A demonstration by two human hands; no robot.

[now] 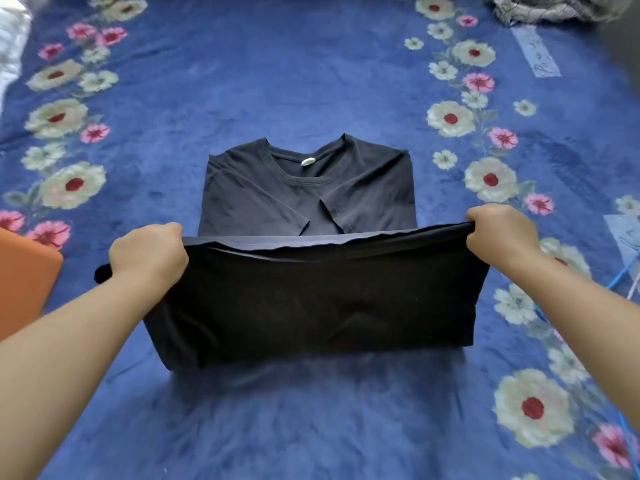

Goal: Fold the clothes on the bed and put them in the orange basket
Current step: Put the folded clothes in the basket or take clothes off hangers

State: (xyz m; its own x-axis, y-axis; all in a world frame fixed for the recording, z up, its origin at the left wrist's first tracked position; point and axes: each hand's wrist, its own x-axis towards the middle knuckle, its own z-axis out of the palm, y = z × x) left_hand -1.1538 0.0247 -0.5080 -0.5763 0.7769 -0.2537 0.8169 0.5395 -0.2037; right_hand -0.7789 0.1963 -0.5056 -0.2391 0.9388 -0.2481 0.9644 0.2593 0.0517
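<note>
From the head camera, a black T-shirt [304, 202] lies flat on the blue flowered bedspread [311, 64], collar away from the person, both sleeves already folded in over the chest. Its lower half is lifted off the bed. The left hand [149, 254] grips the hem at the shirt's left corner, fingers curled into the cloth; the right hand [498, 233] pinches the opposite corner of the hem, fingers likewise curled round it. Between them the hem is stretched into a nearly straight line, hanging just short of the folded sleeves.

The fabric looks light, thin and entirely limp: it sags and creases below the taut hem and will hold no shape of its own. Holding both hem corners at once, as here, seems the sound grip, since tension between them keeps the edge straight for laying it up toward the collar.

To the shirt's left, at the frame edge, sits part of the orange basket [24, 271]. Far beyond the shirt's right shoulder lies a crumpled pale garment [547, 8].
</note>
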